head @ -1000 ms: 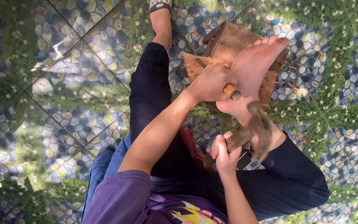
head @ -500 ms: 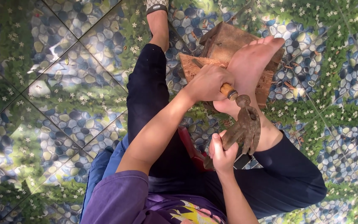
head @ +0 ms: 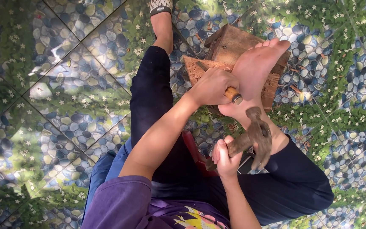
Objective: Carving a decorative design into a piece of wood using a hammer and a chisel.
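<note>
Wooden block (head: 200, 70), rough and brown, lies on the floor (head: 64, 85), which is tiled with a print of blue pebbles, green leaves and small white flowers. A bare foot (head: 257, 70) presses down on the block and on the darker wooden piece (head: 229, 44) just behind it. The left hand (head: 212, 87) sits beside the foot, its fingers wrapped tight around the pale wooden handle of a chisel (head: 234, 95); the butt end of that handle sticks out of the fist towards the ankle, and the blade end is hidden by the hand. The right hand (head: 226, 159) is lower in the view, near the knee, fingers clamped on the brown handle of a hammer (head: 257, 135). The hammer's dark metal head hangs in the air just below the chisel's butt, not touching it. The person sits with dark trousers and a purple shirt, the other leg stretched out along the floor with a patterned shoe (head: 161, 6) at its end. A red object (head: 193, 150) shows between the legs, mostly hidden
</note>
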